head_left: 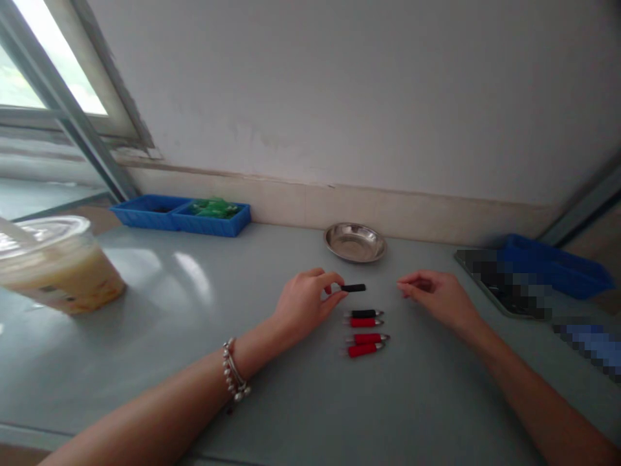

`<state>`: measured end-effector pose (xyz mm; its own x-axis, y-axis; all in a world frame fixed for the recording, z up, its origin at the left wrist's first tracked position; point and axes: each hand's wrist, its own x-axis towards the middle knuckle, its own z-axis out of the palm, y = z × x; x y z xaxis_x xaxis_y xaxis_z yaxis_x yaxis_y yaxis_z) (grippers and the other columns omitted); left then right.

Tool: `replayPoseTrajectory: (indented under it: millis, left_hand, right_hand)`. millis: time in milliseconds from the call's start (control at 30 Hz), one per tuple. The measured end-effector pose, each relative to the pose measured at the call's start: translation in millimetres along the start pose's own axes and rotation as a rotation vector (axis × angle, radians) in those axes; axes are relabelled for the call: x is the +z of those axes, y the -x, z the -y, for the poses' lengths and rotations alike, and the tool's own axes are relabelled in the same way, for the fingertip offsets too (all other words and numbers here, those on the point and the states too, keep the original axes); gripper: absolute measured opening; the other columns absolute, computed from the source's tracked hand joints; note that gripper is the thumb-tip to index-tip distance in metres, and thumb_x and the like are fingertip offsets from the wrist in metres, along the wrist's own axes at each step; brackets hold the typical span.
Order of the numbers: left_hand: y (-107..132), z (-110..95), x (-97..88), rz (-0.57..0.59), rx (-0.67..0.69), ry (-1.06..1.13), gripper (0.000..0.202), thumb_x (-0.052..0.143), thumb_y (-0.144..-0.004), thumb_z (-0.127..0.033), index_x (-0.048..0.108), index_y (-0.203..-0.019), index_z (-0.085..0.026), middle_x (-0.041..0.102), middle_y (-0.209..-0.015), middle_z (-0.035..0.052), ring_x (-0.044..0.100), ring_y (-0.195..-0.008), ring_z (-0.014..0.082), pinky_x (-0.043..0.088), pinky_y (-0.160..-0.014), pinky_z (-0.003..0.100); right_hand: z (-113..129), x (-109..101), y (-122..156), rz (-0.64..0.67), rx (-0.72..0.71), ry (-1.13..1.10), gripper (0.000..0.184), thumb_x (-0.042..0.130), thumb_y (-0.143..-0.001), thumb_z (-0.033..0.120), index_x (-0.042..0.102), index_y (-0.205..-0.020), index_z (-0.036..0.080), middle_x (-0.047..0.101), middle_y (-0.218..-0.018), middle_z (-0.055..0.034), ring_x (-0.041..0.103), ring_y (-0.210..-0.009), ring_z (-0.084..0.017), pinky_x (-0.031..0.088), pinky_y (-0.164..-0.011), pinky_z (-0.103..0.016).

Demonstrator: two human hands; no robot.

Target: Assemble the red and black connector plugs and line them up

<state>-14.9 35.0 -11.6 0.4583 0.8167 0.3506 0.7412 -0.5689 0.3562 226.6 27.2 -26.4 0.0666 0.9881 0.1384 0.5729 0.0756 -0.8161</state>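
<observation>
A grey-green table (412,408) runs up to a pale wall (349,103). At the left edge stands a lidded clear cup (58,275) of yellowish drink, a small dark mark printed on its side — too blurred to read. Behind it, against the wall, two blue trays (213,224) sit end to end, the right one holding green pieces (216,208). Another blue tray (557,265) lies far right, beside a flat dark object (473,268) whose surface is pixelated, so any writing there is hidden. The right hand (439,296) hovers with fingertips drawn together; whether they pinch anything, I cannot tell. The left hand (305,298) grips one end of a short black piece (356,288) between thumb and finger — it is in front of the round metal dish (356,242). Just nearer lie four short pen parts, one black-gripped (365,314) and three red-gripped (371,338), silver tips pointing right.
</observation>
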Motion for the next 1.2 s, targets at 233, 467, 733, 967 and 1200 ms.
replayPoseTrajectory:
  millis: [233, 467, 733, 967, 1200]
  left_hand:
    - [6.9, -8.9, 4.1, -0.020, 0.048, 0.136, 0.016, 0.055, -0.079, -0.030, 0.061, -0.090, -0.020, 0.061, -0.063, -0.0017, 0.051, -0.051, 0.0088, 0.039, -0.054, 0.019]
    - [8.6, -10.4, 4.8, 0.022, 0.062, 0.162, 0.015, 0.053, -0.080, -0.025, 0.060, -0.090, -0.017, 0.061, -0.059, -0.0012, 0.052, -0.048, 0.0087, 0.040, -0.052, 0.018]
    - [9.9, -9.4, 7.6, 0.024, 0.081, 0.146, 0.015, 0.049, -0.082, -0.024, 0.057, -0.092, -0.017, 0.059, -0.058, -0.0014, 0.051, -0.048, 0.0090, 0.039, -0.052, 0.019]
    - [10.3, -11.0, 6.4, 0.047, 0.110, 0.116, 0.012, 0.048, -0.082, -0.022, 0.054, -0.089, -0.016, 0.056, -0.057, -0.0027, 0.050, -0.048, 0.0092, 0.038, -0.051, 0.019]
    - [10.5, -13.7, 3.7, 0.058, 0.127, 0.118, 0.011, 0.047, -0.082, -0.021, 0.053, -0.089, -0.016, 0.055, -0.055, -0.0033, 0.047, -0.044, 0.0083, 0.035, -0.045, 0.018]
  right_hand:
    - [28.0, 24.7, 20.4, 0.142, -0.026, -0.349, 0.021, 0.065, -0.063, 0.032, 0.060, -0.076, 0.017, 0.066, -0.069, -0.0033, 0.061, -0.063, -0.014, 0.046, -0.059, -0.026]
    - [27.5, 26.8, 22.4, 0.133, -0.028, -0.373, 0.020, 0.065, -0.063, 0.032, 0.060, -0.076, 0.016, 0.066, -0.068, -0.0034, 0.061, -0.063, -0.014, 0.047, -0.059, -0.026]
    - [29.3, 27.5, 24.4, 0.112, -0.077, -0.317, 0.014, 0.064, -0.064, 0.026, 0.062, -0.075, 0.016, 0.065, -0.069, -0.0026, 0.061, -0.064, -0.013, 0.047, -0.060, -0.025]
    - [28.4, 29.2, 25.5, 0.123, -0.051, -0.330, 0.016, 0.062, -0.066, 0.027, 0.061, -0.076, 0.015, 0.066, -0.068, -0.0036, 0.062, -0.064, -0.014, 0.048, -0.061, -0.026]
    - [28.3, 27.3, 27.3, 0.163, -0.145, -0.159, 0.023, 0.047, -0.079, 0.035, 0.059, -0.075, 0.016, 0.065, -0.064, -0.0025, 0.060, -0.061, -0.013, 0.045, -0.060, -0.024]
